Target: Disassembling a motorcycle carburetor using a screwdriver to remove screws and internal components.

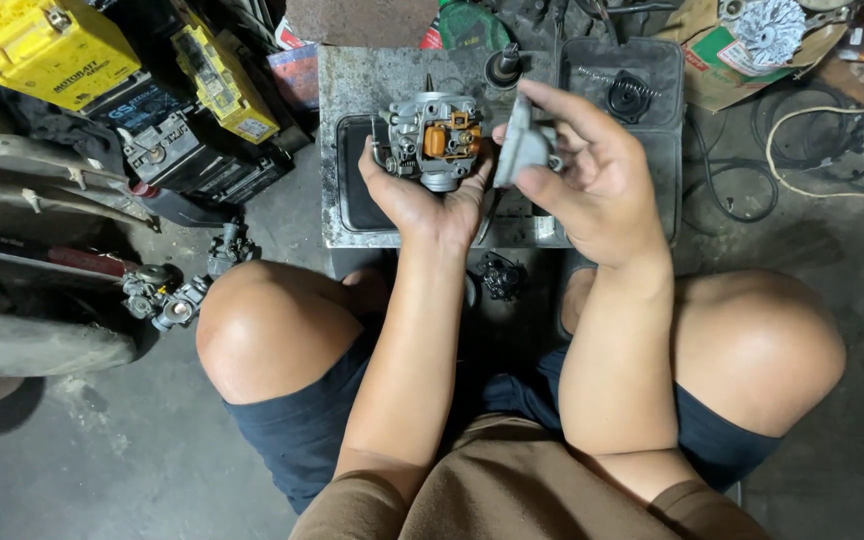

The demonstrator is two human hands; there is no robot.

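Person sits low, knees apart, hands out over a small grey surface (352,80) w/ a dark tray (349,190) on it. Left hand (422,195) cups a carb (432,140), grip wrapped round its near side; orange float faces up. Right hand (592,180) is just right of it, grip pinching a grey cover (524,145) betw. thumb & fingers, almost touching the carb. Far right, a second tray (652,130) has a spring (597,72). Yellow batteries (42,45) sit far left on the floor. Another carb (167,300) lies by the left knee.
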